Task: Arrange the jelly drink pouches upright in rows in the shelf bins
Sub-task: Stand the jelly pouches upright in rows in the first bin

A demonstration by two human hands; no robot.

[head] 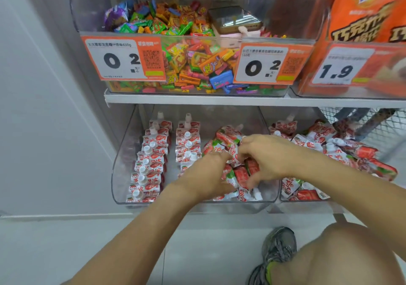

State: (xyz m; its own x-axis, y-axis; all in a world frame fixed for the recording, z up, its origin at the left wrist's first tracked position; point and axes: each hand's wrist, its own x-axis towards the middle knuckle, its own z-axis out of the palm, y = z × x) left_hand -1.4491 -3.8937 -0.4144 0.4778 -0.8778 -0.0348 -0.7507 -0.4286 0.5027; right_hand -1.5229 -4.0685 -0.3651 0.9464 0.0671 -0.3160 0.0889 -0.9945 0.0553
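A clear shelf bin on the lower shelf holds red-and-white jelly drink pouches. Two upright rows with white caps up fill its left side; a second row stands beside the first. A loose pile of pouches lies in the bin's right part. My left hand reaches into the pile with fingers curled among pouches. My right hand grips a pouch at the pile's middle. A second bin to the right holds more pouches in a jumble.
Above, a clear bin of colourful small candies carries orange price tags. Orange Ovaltine packs stand at upper right. A wire basket sits right of the lower bins. My knee and shoe are on the floor below.
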